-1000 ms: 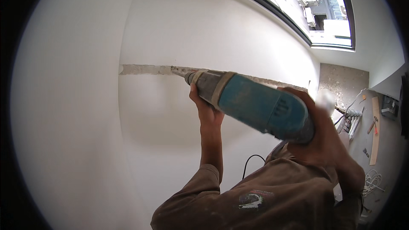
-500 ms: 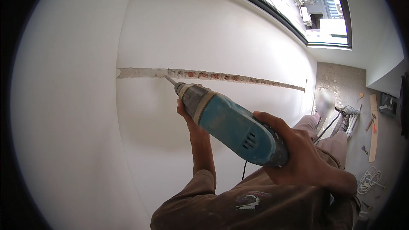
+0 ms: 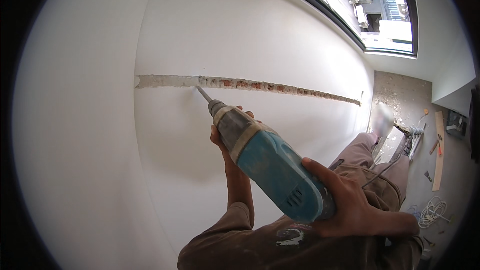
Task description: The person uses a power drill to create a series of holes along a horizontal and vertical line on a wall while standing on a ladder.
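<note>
Two bare hands, both clenched round one rotary hammer (image 3: 275, 162): the left hand (image 3: 220, 144) has its thumb on the near side of the gray front housing (image 3: 232, 127) and fingertips (image 3: 249, 114) poking out the far side, while the right hand (image 3: 345, 202) wraps the back end, one digit lying along the casing. The thing's well used, scuffed teal body, two grimy beige bands, dark vent slots (image 3: 294, 198) near the back. It's held at a slant in front of the white wall (image 3: 240, 30), tip of its one steel chisel bit (image 3: 204, 94) right at the lower edge of a channel (image 3: 165, 81); can't tell if it's actually touching. Just one channel: smooth gray at the left, rough with reddish brick (image 3: 243, 85) further right. Beyond that, one black-framed window (image 3: 322, 7), and on the floor (image 3: 415, 87) one wooden plank (image 3: 438, 170), one hammer (image 3: 434, 145), one scraper (image 3: 428, 175) and one coil of white cable (image 3: 433, 214).
</note>
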Demonstrator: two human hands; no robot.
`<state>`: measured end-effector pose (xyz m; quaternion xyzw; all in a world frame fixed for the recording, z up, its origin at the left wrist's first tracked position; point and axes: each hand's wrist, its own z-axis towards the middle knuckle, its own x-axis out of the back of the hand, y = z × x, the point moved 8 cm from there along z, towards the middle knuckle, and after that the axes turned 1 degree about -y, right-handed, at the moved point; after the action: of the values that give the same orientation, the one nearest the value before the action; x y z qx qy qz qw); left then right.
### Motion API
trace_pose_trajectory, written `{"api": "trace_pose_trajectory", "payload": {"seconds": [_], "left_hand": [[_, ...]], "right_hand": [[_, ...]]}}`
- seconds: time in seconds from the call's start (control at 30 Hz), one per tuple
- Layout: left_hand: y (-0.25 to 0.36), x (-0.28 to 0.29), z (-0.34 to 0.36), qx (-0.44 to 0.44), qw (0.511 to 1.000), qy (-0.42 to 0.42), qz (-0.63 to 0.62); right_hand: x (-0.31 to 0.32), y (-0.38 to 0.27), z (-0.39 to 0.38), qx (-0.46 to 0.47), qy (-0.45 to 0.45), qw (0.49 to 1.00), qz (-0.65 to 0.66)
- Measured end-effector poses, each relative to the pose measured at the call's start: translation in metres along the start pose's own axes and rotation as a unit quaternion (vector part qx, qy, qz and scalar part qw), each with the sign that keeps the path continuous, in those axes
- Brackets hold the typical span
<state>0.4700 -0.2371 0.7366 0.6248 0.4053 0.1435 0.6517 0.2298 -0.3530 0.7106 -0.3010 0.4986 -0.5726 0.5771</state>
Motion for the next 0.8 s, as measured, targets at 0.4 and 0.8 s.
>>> {"api": "trace_pose_trajectory", "payload": {"seconds": [0.4,0.8], "left_hand": [[-0.002,0.017,0.003,0.017,0.998,-0.054,-0.023],[-0.017,-0.004,-0.012,0.038,0.998,-0.04,-0.018]], "right_hand": [[-0.03,0.023,-0.004,0.013,0.022,1.0,-0.003],[-0.022,0.021,-0.033,0.001,0.032,0.999,0.003]]}}
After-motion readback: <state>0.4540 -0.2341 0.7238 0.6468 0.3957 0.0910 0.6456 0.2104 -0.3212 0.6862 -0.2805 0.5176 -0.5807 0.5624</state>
